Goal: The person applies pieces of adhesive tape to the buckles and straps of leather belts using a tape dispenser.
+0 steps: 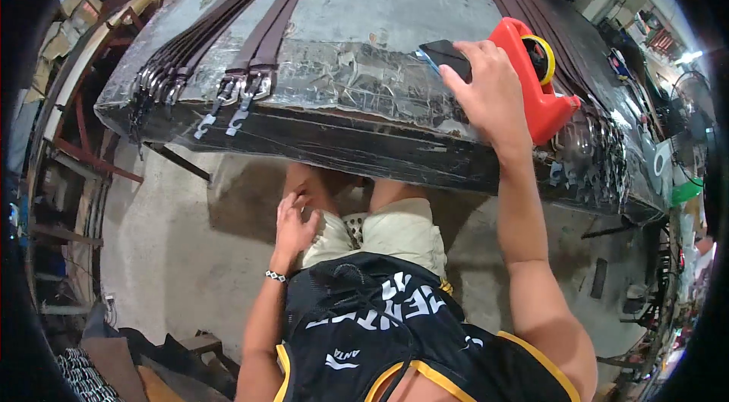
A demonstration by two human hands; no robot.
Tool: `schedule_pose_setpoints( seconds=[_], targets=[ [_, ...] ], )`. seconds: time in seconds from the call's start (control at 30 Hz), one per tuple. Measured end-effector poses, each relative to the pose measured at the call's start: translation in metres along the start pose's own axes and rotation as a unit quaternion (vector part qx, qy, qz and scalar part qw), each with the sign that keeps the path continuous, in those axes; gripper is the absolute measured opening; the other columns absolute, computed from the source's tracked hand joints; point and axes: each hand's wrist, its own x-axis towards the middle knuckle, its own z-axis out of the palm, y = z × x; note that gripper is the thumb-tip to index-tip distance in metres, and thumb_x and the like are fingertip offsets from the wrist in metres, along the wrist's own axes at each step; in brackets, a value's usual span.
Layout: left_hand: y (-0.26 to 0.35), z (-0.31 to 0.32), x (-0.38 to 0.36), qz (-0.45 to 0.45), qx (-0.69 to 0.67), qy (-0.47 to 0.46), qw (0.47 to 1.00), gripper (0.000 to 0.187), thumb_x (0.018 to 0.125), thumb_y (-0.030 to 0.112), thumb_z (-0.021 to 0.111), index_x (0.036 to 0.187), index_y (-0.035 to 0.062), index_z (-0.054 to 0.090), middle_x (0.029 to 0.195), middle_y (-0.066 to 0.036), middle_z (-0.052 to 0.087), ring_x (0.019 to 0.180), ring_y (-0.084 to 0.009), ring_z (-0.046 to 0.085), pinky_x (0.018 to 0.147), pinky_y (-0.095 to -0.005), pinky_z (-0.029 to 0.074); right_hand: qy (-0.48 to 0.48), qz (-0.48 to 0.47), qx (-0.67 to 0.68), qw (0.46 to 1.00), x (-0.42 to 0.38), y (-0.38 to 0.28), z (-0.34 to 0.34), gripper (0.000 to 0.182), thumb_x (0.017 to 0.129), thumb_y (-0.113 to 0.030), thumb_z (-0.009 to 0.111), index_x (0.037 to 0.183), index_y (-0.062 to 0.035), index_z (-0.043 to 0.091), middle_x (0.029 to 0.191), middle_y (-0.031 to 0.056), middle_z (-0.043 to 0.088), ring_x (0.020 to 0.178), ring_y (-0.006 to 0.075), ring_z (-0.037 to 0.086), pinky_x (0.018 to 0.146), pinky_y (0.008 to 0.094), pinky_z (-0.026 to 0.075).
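Note:
On the worn dark table (pixel 342 87), my right hand (pixel 490 87) reaches over a dark phone-like slab (pixel 443 53), with thumb and fingertips at its near right edge. Just right of that hand stands a red plastic container (pixel 543 110), with a yellow-rimmed roll (pixel 538 59) against it. My left hand (pixel 295 221) rests by my left thigh with its fingers loosely apart and nothing in it. Brown belts (pixel 266 37) with metal buckles hang to the table's front edge on the left.
More belts (pixel 524 7) run along the right side, their buckles (pixel 592 148) bunched at the front edge. A fan (pixel 692 102) stands at the far right. Chain-like metal pieces (pixel 83 375) and dark scraps (pixel 171 364) lie at the lower left.

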Motion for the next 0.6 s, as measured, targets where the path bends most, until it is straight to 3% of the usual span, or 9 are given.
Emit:
schedule_pose_setpoints(
  seconds=[0.17,0.37,0.47,0.57,0.6],
  targets=[
    [-0.002,0.005,-0.002,-0.007,0.003,0.03,1.0,0.035,0.085,0.018,0.07,0.117,0.0038,0.068,0.14,-0.013,0.056,0.131,-0.0345,0.05,0.114,-0.0439,0.037,-0.072,0.027,-0.044,0.996,0.008,0.016,0.009,0.06,0.085,-0.04,0.074,0.124,0.0034,0.063,0.109,0.0276,0.068,0.104,0.0433,0.065,0.092,0.0504,0.051],
    [-0.002,0.005,-0.004,-0.016,0.012,0.039,0.999,0.035,0.085,0.019,0.07,0.115,0.0023,0.068,0.14,-0.012,0.057,0.13,-0.0357,0.05,0.113,-0.0447,0.039,-0.196,0.092,-0.03,0.976,0.028,0.028,0.014,0.076,0.078,-0.045,0.079,0.13,0.0061,0.057,0.105,0.0299,0.07,0.105,0.0437,0.068,0.094,0.0498,0.052],
    [-0.005,0.007,-0.003,-0.021,0.014,0.033,0.999,0.039,0.085,0.02,0.069,0.12,0.0019,0.067,0.138,-0.016,0.058,0.13,-0.0367,0.05,0.113,-0.0449,0.038,-0.226,0.122,-0.048,0.965,0.037,0.032,0.014,0.091,0.078,-0.047,0.08,0.145,0.0055,0.048,0.112,0.028,0.07,0.108,0.0396,0.068,0.098,0.0446,0.05],
    [-0.001,0.003,-0.004,-0.031,0.007,0.032,0.999,0.038,0.086,0.019,0.066,0.119,0.0018,0.068,0.138,-0.016,0.058,0.13,-0.0364,0.05,0.114,-0.0448,0.037,-0.165,0.116,-0.056,0.978,0.036,0.035,0.015,0.093,0.076,-0.047,0.081,0.145,0.0052,0.048,0.105,0.0241,0.072,0.1,0.0343,0.072,0.092,0.0414,0.053],
    [0.001,0.001,-0.002,-0.023,-0.001,0.032,0.999,0.037,0.086,0.019,0.066,0.119,0.0018,0.068,0.139,-0.016,0.058,0.13,-0.0361,0.05,0.114,-0.0447,0.037,-0.141,0.136,-0.046,0.98,0.038,0.035,0.011,0.093,0.075,-0.047,0.081,0.144,0.0049,0.049,0.108,0.0251,0.072,0.103,0.0362,0.07,0.093,0.0429,0.053]
  ],
)
